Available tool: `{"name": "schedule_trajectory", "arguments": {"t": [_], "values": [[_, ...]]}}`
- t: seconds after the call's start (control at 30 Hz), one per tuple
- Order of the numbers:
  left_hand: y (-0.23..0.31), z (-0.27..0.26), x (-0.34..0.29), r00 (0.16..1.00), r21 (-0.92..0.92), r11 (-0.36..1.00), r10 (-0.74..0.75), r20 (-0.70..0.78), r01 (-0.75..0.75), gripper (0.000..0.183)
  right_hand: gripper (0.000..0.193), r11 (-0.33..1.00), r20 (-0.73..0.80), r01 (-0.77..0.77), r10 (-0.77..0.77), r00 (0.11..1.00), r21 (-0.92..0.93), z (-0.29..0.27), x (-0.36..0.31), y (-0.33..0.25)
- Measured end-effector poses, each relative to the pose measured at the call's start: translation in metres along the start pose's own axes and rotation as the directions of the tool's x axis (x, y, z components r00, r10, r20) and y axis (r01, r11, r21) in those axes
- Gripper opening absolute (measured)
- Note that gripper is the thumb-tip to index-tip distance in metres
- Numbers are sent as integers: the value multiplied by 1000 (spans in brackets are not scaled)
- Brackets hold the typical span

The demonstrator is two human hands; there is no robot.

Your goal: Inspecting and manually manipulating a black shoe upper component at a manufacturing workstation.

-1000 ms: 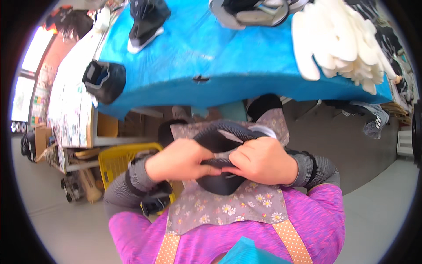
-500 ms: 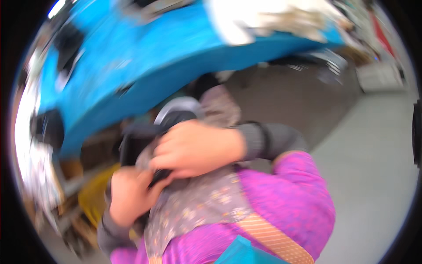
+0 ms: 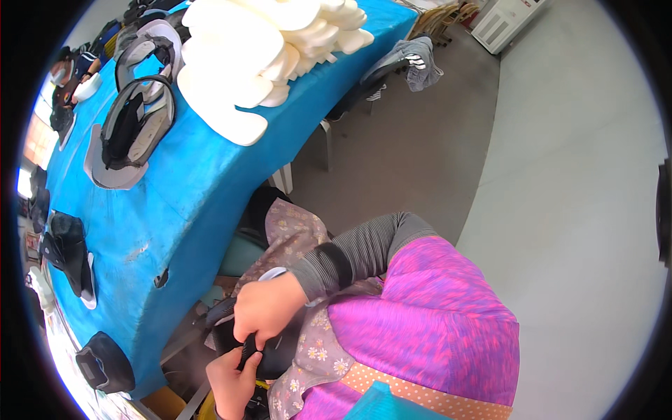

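Note:
Low in front of my lap is a black cap (image 3: 282,352), partly covered by my hands; a pale curved edge, apparently its brim (image 3: 273,274), shows beyond my right wrist. My right hand (image 3: 269,312) is closed with thumb and fingers pinching a narrow black strap (image 3: 248,348) of the cap. Just below it, my left hand (image 3: 232,381) pinches the same strap from the other side. The fingertips nearly meet there. Most of the cap's crown is hidden under the right hand and forearm.
A blue-covered table (image 3: 178,199) runs along my left. On it lie grey-and-black caps (image 3: 136,133) upturned, a pile of white foam shapes (image 3: 234,59), and black caps (image 3: 105,362) near its edge. Grey clothing (image 3: 420,63) hangs on a chair. A person (image 3: 82,66) sits far left.
My view has swung and steadied, so more of the table and floor shows. Both hands sit lower in the picture, still together on the black cap, now pinching its strap.

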State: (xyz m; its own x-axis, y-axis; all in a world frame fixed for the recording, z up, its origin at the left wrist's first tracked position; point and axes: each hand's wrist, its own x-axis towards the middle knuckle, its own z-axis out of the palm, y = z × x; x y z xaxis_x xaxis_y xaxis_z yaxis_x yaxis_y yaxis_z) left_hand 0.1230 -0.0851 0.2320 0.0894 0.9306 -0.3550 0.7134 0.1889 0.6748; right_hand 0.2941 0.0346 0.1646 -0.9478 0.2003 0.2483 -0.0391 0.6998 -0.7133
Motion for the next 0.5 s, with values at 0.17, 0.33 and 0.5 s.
{"name": "schedule_trajectory", "arguments": {"t": [0.17,0.33,0.5], "values": [[2,-12,-1,998,80,995,-56,34,53,21,29,990,-10,54,-56,998,-132,2,2,-7],[-39,-11,-9,943,176,951,285,-173,-255,21,27,998,44,57,-56,997,-37,-12,2,-8],[-59,-3,-8,976,182,961,216,-14,-210,20,26,998,33,30,-28,999,-61,-9,-2,-8]]}}
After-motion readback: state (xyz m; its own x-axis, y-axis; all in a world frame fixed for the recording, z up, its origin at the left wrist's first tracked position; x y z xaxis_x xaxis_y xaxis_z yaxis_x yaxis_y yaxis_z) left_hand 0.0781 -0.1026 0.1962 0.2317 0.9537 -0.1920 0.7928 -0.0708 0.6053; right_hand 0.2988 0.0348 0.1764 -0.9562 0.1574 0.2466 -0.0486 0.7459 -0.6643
